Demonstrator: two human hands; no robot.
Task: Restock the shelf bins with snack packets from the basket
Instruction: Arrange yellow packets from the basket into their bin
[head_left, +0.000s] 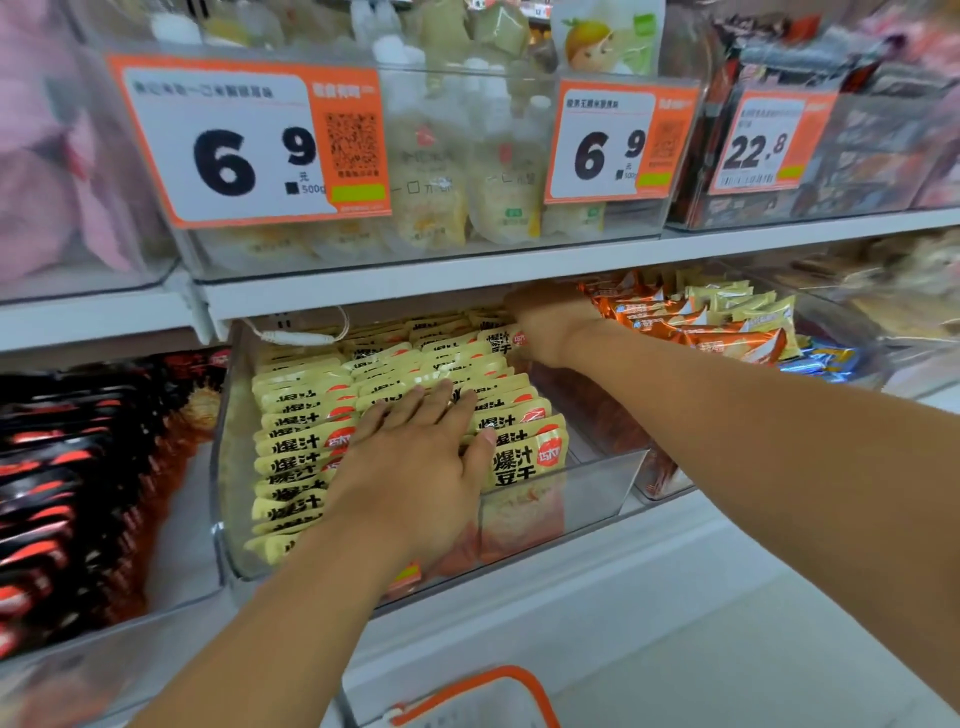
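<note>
A clear plastic shelf bin (597, 488) on the lower shelf holds rows of yellow snack packets (301, 441) with black lettering. My left hand (415, 462) lies flat on top of the front packets, fingers straight and spread. My right hand (550, 317) reaches deep to the back right of the same bin, under the upper shelf; its fingers are hidden, so what it holds cannot be made out. The basket (498, 680), with an orange rim, shows at the bottom edge below my arms.
Black and red packets (57, 493) fill the bin to the left. Orange, yellow and blue packets (717, 322) sit in bins to the right. The white upper shelf edge (415, 280) hangs low over the bin, carrying clear bins and orange price tags (249, 145).
</note>
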